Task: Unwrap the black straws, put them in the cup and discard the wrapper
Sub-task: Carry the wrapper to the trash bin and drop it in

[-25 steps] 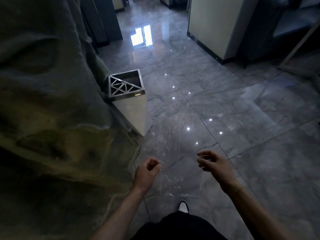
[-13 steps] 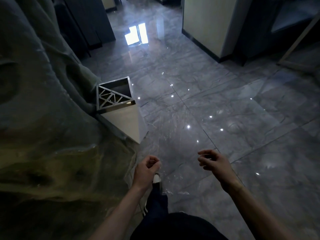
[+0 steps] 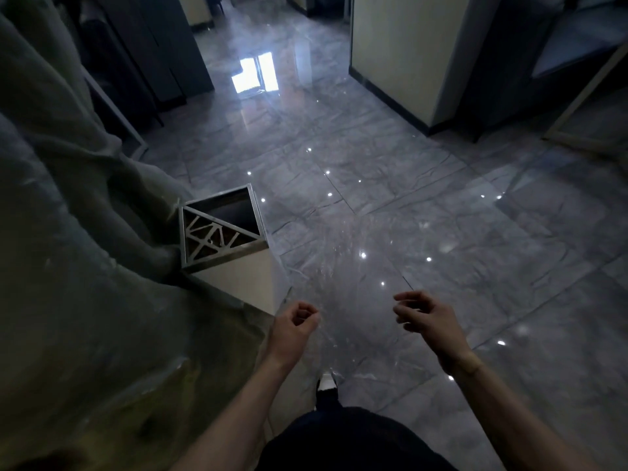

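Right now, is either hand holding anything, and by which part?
Cannot tell for the left hand: it is curled into a fist, nothing showing from it. The right hand is loosely open with fingers curled, and nothing is visible in it.

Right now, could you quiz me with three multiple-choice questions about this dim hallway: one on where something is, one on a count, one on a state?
1. Where does the square bin stand?
A. beside the pale draped cloth on the left
B. against the cream wall on the right
C. behind the person

2. How many hands show?
A. one
B. two
C. three

3. How is the left hand?
A. flat and spread
B. curled into a loose fist
C. gripping a cup

Answers: 1 A, the bin's corner meets the cloth. 2 B, the left hand and right hand. 3 B, its fingers fold inward; any wrapper inside is hidden.
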Motion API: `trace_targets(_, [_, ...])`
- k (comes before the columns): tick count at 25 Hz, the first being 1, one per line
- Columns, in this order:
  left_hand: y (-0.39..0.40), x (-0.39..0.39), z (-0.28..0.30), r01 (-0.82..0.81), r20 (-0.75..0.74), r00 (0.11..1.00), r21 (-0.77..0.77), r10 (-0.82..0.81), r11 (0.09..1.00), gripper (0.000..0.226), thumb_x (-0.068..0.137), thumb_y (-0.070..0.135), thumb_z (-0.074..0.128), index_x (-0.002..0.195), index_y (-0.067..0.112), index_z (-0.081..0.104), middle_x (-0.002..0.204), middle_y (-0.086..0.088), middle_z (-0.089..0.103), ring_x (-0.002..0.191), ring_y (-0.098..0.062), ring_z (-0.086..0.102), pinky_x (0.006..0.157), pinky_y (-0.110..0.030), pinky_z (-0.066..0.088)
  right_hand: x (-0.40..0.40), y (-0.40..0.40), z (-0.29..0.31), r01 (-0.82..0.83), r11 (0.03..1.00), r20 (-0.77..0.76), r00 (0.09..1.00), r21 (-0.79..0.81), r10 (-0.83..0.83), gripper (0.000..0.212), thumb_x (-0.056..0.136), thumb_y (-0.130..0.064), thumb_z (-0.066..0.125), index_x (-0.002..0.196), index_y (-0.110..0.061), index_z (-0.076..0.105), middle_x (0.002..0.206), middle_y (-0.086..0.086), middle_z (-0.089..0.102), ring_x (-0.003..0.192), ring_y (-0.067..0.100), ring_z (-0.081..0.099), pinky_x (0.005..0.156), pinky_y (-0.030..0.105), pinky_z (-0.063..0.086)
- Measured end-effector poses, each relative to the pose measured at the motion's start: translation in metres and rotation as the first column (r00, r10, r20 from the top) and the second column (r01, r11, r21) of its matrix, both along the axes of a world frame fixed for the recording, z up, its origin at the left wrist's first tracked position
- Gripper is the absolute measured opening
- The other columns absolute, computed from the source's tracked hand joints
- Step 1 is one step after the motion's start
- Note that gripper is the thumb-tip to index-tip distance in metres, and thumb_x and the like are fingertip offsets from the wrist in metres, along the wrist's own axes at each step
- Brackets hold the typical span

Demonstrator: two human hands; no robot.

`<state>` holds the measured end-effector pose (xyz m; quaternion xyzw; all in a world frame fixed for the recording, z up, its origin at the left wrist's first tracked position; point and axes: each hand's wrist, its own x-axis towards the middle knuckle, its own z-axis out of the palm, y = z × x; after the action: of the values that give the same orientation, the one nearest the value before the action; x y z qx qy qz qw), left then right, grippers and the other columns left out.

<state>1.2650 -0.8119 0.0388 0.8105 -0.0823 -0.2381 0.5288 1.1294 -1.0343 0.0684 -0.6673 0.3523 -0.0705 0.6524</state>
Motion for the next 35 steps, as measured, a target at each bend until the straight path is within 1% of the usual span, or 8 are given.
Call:
trace_targets(4, [-0.011, 0.061, 0.005, -0.002, -0.019, 1.000, -0.014, 0.002, 1.000, 0.011, 0.084, 0.015, 0.070, 0.082, 0.024, 0.066, 0.084, -0.003, 0.069, 0.081, -0.020, 0.066, 0.075, -0.036, 0.056, 0.054, -0.005, 0.003, 0.029, 1.000, -0.012, 1.000, 0.003, -0.029, 0.013, 0.083, -0.015, 0.070, 0.093, -0.023, 0.071, 0.093, 0.008, 0.072, 0.077, 0.019, 0.068, 0.068, 0.030, 0.054])
trace_targets(9, [-0.024, 0.116, 0.010, 0.007, -0.032, 0.999, -0.032, -0.008, 0.999, 0.013, 0.085, 0.010, 0.068, 0.083, 0.022, 0.066, 0.081, -0.003, 0.068, 0.075, -0.017, 0.064, 0.068, -0.024, 0.051, 0.108, -0.014, 0.003, 0.025, 1.000, -0.042, 0.999, -0.010, -0.025, 0.012, 0.085, -0.017, 0.068, 0.096, -0.022, 0.070, 0.094, 0.005, 0.071, 0.083, 0.020, 0.069, 0.071, 0.029, 0.056])
trace_targets(12, [-0.034, 0.141, 0.011, 0.017, -0.064, 0.998, -0.049, -0.020, 0.999, 0.013, 0.087, 0.010, 0.066, 0.085, 0.022, 0.065, 0.083, -0.002, 0.068, 0.076, -0.014, 0.064, 0.067, -0.019, 0.049, 0.135, -0.024, 0.001, 0.021, 1.000, -0.053, 0.998, -0.012, -0.022, 0.012, 0.085, -0.016, 0.068, 0.096, -0.022, 0.070, 0.093, 0.005, 0.071, 0.081, 0.019, 0.069, 0.069, 0.028, 0.056])
trace_targets(17, [-0.064, 0.186, 0.005, -0.003, -0.075, 0.997, -0.041, 0.000, 0.999, 0.005, 0.088, 0.011, 0.065, 0.088, 0.016, 0.066, 0.085, -0.005, 0.067, 0.077, -0.015, 0.064, 0.063, -0.015, 0.050, 0.187, -0.060, -0.007, -0.012, 1.000, -0.062, 0.998, 0.004, 0.012, 0.013, 0.085, -0.016, 0.069, 0.094, -0.024, 0.070, 0.093, 0.005, 0.072, 0.079, 0.018, 0.070, 0.065, 0.024, 0.054])
trace_targets(21, [-0.107, 0.227, 0.001, -0.044, -0.086, 0.995, -0.019, 0.043, 0.999, 0.012, 0.086, 0.009, 0.068, 0.082, 0.020, 0.065, 0.080, -0.004, 0.067, 0.073, -0.015, 0.063, 0.062, -0.016, 0.049, 0.232, -0.106, -0.012, -0.027, 1.000, -0.065, 0.997, 0.007, 0.028, 0.013, 0.083, -0.015, 0.070, 0.093, -0.024, 0.071, 0.091, 0.006, 0.072, 0.075, 0.015, 0.070, 0.070, 0.029, 0.057])
trace_targets(24, [-0.145, 0.255, 0.004, -0.072, -0.094, 0.993, -0.012, 0.071, 0.997, 0.014, 0.085, 0.009, 0.069, 0.080, 0.022, 0.065, 0.077, -0.002, 0.067, 0.071, -0.014, 0.063, 0.063, -0.019, 0.048, 0.266, -0.148, -0.012, -0.041, 0.999, -0.060, 0.997, 0.027, 0.043, 0.013, 0.083, -0.015, 0.070, 0.092, -0.024, 0.071, 0.090, 0.006, 0.072, 0.075, 0.015, 0.069, 0.071, 0.030, 0.057])
trace_targets(30, [-0.212, 0.298, 0.018, -0.130, -0.121, 0.984, 0.001, 0.129, 0.992, 0.006, 0.087, 0.013, 0.067, 0.085, 0.019, 0.068, 0.083, -0.005, 0.069, 0.076, -0.015, 0.064, 0.069, -0.025, 0.051, 0.325, -0.221, -0.002, -0.080, 0.995, -0.053, 0.995, 0.067, 0.083, 0.014, 0.083, -0.013, 0.070, 0.094, -0.022, 0.071, 0.090, 0.008, 0.071, 0.075, 0.016, 0.067, 0.068, 0.028, 0.053])
trace_targets(35, [-0.243, 0.335, 0.024, -0.166, -0.113, 0.980, -0.007, 0.164, 0.986, 0.003, 0.087, 0.014, 0.067, 0.089, 0.013, 0.068, 0.083, -0.005, 0.068, 0.076, -0.015, 0.063, 0.068, -0.022, 0.049, 0.374, -0.257, 0.006, -0.134, 0.989, -0.040, 0.990, 0.062, 0.137, 0.014, 0.084, -0.009, 0.069, 0.096, -0.015, 0.070, 0.089, 0.011, 0.070, 0.073, 0.016, 0.066, 0.067, 0.027, 0.053])
